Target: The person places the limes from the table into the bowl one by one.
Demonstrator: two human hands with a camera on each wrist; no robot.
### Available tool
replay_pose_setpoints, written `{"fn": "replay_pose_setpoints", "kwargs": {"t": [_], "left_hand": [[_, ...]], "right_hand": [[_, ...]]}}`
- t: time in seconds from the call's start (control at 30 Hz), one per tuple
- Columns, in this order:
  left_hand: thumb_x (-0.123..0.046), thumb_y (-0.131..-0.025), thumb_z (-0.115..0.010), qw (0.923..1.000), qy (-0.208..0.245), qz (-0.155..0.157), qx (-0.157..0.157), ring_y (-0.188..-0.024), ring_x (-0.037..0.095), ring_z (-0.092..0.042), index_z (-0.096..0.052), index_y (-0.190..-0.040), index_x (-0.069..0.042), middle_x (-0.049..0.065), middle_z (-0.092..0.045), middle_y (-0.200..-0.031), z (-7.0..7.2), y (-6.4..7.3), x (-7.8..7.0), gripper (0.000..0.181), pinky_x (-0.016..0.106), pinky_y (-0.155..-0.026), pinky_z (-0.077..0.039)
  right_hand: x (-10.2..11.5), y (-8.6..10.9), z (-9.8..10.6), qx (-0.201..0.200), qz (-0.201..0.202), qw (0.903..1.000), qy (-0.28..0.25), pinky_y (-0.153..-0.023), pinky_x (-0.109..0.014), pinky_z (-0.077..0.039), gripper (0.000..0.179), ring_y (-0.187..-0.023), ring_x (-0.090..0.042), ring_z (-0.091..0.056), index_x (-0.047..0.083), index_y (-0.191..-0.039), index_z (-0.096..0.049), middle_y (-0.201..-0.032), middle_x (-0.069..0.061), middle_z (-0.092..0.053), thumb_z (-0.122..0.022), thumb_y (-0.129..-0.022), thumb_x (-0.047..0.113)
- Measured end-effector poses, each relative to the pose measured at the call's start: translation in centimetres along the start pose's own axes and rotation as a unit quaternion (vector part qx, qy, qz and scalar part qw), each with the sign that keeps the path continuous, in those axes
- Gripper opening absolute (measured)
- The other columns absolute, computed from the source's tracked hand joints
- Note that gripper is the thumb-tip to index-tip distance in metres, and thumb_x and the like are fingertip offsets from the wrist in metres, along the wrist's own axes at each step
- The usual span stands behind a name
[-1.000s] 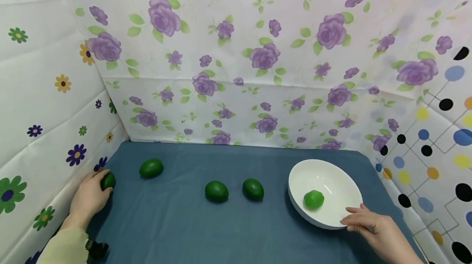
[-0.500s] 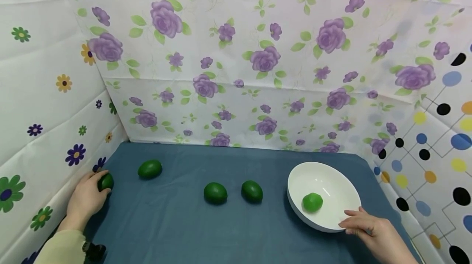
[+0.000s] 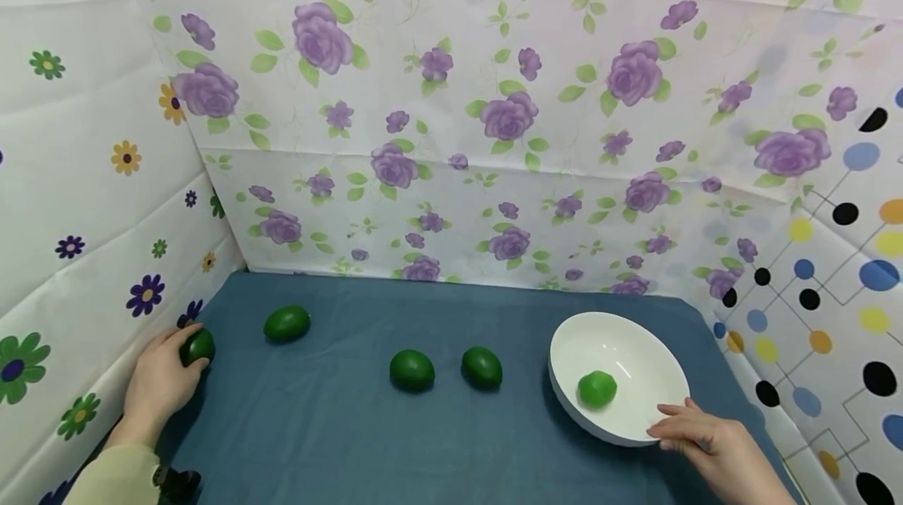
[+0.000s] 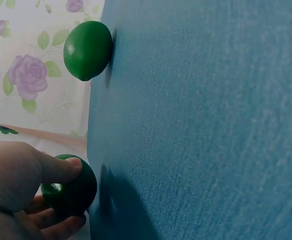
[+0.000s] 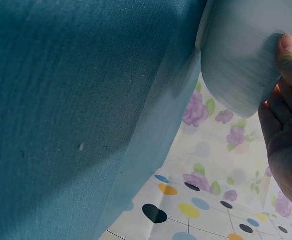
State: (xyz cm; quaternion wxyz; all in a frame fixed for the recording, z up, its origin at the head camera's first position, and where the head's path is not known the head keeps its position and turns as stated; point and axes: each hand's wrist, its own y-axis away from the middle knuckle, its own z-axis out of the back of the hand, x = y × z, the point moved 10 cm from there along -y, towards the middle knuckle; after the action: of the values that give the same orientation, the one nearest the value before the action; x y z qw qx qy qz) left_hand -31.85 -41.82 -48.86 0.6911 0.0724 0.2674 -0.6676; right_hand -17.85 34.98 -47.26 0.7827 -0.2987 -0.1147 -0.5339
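At the left edge of the table my left hand (image 3: 158,383) holds a dark green lime (image 3: 197,346). In the left wrist view the thumb (image 4: 61,170) lies on top of this lime (image 4: 76,192) and the fingers curl beneath it. Another dark green lime (image 3: 287,324) lies just beyond, to its right. On the right side, my right hand (image 3: 719,438) pinches the near right rim of a white bowl (image 3: 649,364). The right wrist view shows the thumb (image 5: 287,45) against the bowl's outer wall (image 5: 241,60). Inside the bowl sits one lighter green lime (image 3: 596,390).
Two more dark green limes, a left one (image 3: 412,371) and a right one (image 3: 482,368), lie mid-table on the blue cloth (image 3: 339,434). A flowered sheet (image 3: 451,113) hangs behind. Patterned sheets also line the left side (image 3: 92,207) and the right side (image 3: 846,317).
My left hand and its lime have shifted slightly left. The right hand keeps its hold on the bowl rim. The head view has moved a little.
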Motion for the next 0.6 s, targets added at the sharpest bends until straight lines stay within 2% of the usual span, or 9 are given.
{"fn": "replay_pose_setpoints", "kwargs": {"t": [0.4,0.6], "left_hand": [[-0.001,-0.097,-0.073,0.9990,0.026,0.003,-0.035,-0.130,0.064,-0.042,-0.051,-0.151,0.008,0.043,-0.043,-0.146,0.9,0.3,-0.6,0.059,0.079,-0.101,-0.036],[-0.002,-0.096,-0.075,0.9970,0.044,-0.007,-0.064,-0.127,0.060,-0.047,-0.053,-0.150,0.008,0.039,-0.049,-0.142,1.4,0.2,-1.3,0.059,0.075,-0.099,-0.038]], "right_hand": [[-0.1,-0.1,-0.2,0.012,-0.004,0.9999,-0.006,-0.108,0.000,-0.023,0.040,-0.114,-0.001,-0.070,0.031,-0.101,-0.085,-0.100,0.020,-0.078,-0.090,-0.078,-0.001],[0.0,-0.1,-0.1,0.006,0.004,1.0000,-0.002,-0.108,-0.001,-0.024,0.042,-0.113,-0.001,-0.071,0.031,-0.101,-0.085,-0.100,0.019,-0.079,-0.090,-0.077,-0.003]]}}
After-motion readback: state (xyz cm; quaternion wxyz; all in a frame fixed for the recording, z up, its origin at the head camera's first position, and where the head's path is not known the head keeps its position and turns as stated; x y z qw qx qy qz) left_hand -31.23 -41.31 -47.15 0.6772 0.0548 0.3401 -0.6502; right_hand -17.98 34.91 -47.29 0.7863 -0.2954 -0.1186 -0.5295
